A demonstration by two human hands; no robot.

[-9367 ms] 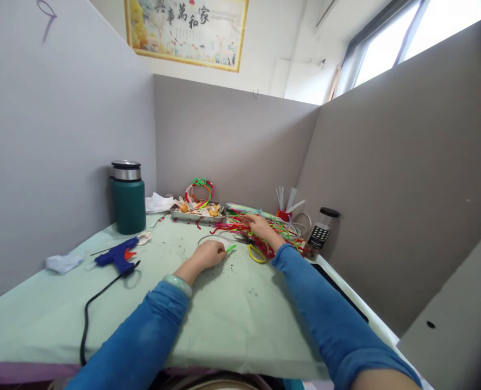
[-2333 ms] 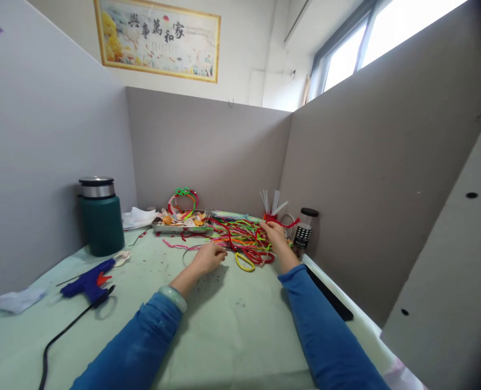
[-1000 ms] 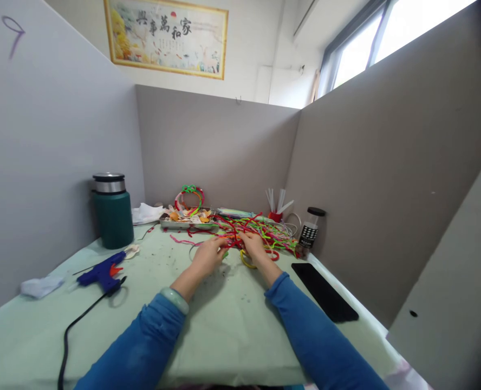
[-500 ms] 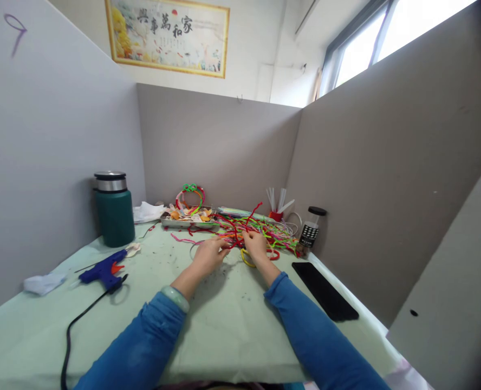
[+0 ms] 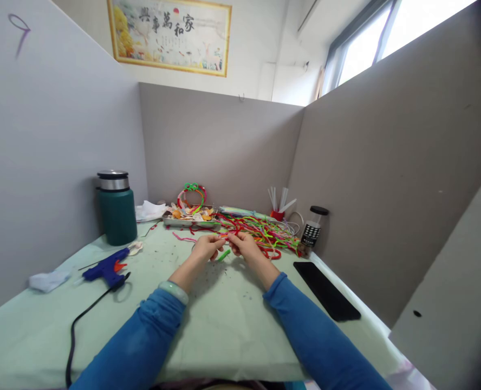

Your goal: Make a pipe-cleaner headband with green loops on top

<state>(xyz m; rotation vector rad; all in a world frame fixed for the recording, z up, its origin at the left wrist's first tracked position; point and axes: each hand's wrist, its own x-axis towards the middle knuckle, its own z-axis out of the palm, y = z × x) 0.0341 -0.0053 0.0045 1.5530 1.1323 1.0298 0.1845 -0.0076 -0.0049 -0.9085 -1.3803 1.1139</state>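
My left hand (image 5: 206, 248) and my right hand (image 5: 244, 246) are close together above the middle of the table. Both are closed, fingertips pinching an orange-red pipe cleaner (image 5: 224, 236) that stretches across the small gap between them. Just below the fingers a short green fuzzy end (image 5: 223, 255) sticks out; whether it belongs to the same piece I cannot tell. Behind my hands lies a tangled heap of coloured pipe cleaners (image 5: 265, 230), mostly red, green and orange. A red loop (image 5: 273, 254) rests beside my right hand.
A metal tray (image 5: 175, 222) of small pieces stands at the back, with coloured hoops (image 5: 192, 197) on it. At left are a green bottle (image 5: 117, 216) and a blue glue gun (image 5: 107, 269) with its cord. A jar (image 5: 311, 233) and black slab (image 5: 325, 291) lie right.
My hands have drawn closer together. A dark red strand stood up between them before; now an orange-red one is between the fingertips, and a green end shows below.
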